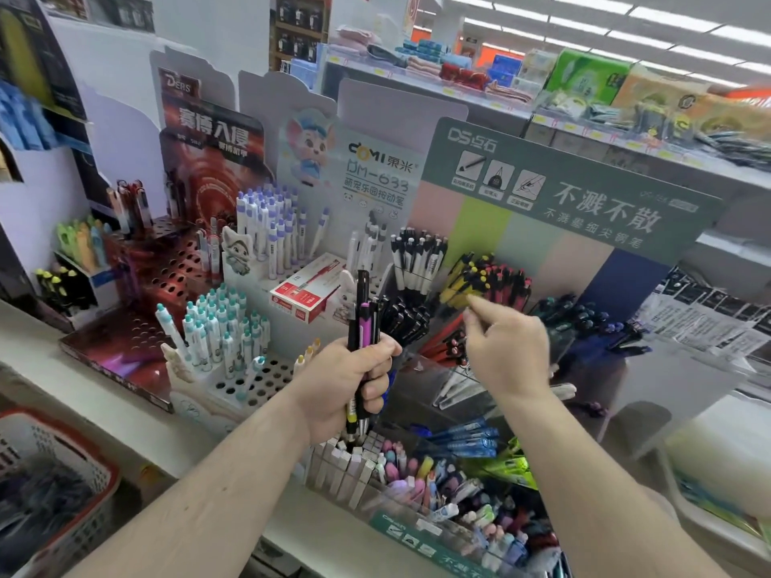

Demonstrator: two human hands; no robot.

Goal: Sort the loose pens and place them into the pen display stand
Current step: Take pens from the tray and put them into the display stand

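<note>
Pens (362, 323), a mixed bundle, stand upright in the left hand (349, 381), fingers wrapped round them, at six o'clock of the green-backed display stand (555, 210). At three o'clock, the right hand (507, 348) hovers with empty fingers loosely curled.

Two bare hands show, the left hand (354, 377) and the right hand (507, 352). The left one grips one bundle of loose pens (362, 323), about four as far as can be told: a tall black one, one with a purple clip and others dark and partly hidden. Four printed cardboard display stands rise along the shelf: one dark red perforated stand (167, 260), one white stand with teal-capped pens (233, 369), one white stand with a cartoon mouse header (375, 168) and one green-headed tiered pen display stand (563, 194). One red-and-white pen box (304, 292) lies among them, and one red plastic basket (54, 465) sits lower left
</note>
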